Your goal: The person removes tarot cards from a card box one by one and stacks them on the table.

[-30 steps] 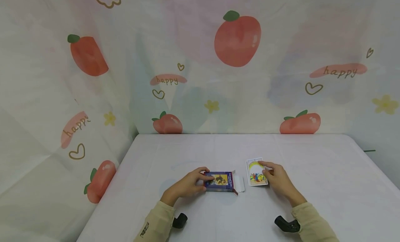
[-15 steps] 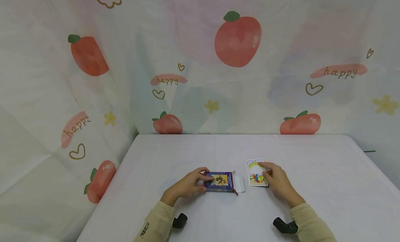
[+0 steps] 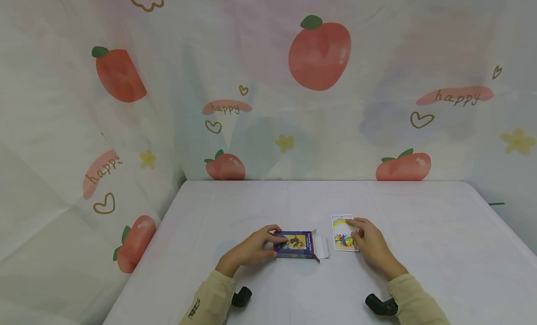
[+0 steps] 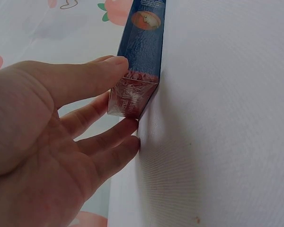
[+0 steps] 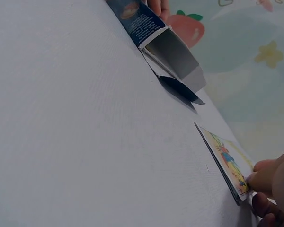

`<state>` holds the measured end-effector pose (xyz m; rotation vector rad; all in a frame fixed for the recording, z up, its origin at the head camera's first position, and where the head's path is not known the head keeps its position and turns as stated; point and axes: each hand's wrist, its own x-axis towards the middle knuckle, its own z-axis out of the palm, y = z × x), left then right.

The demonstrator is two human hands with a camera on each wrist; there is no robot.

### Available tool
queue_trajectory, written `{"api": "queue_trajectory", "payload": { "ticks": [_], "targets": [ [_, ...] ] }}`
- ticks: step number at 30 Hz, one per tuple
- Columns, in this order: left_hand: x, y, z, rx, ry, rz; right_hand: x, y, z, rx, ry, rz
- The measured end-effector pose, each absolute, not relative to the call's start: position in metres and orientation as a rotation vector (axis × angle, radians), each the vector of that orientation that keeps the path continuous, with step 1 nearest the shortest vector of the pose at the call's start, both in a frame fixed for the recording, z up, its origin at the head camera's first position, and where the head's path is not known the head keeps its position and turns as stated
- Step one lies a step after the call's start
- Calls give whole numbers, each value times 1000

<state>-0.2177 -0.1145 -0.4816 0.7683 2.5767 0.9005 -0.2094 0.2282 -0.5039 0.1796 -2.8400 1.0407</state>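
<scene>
A blue card box [image 3: 293,244] with a yellow picture lies on the white table. Its end flap stands open toward the right, as the right wrist view also shows. My left hand [image 3: 253,245] grips the box's closed end, with the thumb [image 4: 111,71] along the near side and a finger on top. Just right of the flap is a thin stack of picture cards [image 3: 341,236], the top one showing a yellow arc and colourful figures. My right hand [image 3: 373,243] pinches its right edge; the fingertips beneath are partly hidden. In the right wrist view a dark edge shows under the top card [image 5: 227,163].
White cloth covers the table [image 3: 251,199]. A fruit-printed backdrop [image 3: 268,129] rises behind it and along the left side. Black curved pieces show beside both sleeves, one by the left [image 3: 242,297] and one by the right [image 3: 381,305].
My right hand and forearm have shifted slightly left. The cards have come a little nearer to me. My left hand and the box have stayed in place.
</scene>
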Motion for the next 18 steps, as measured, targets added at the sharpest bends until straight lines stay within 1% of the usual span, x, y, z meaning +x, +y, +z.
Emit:
{"api": "queue_trajectory", "payload": {
  "ticks": [18],
  "targets": [
    [-218,-115,-482,776,2581,896,-211,227,-510,195,-2844,976]
  ]
}}
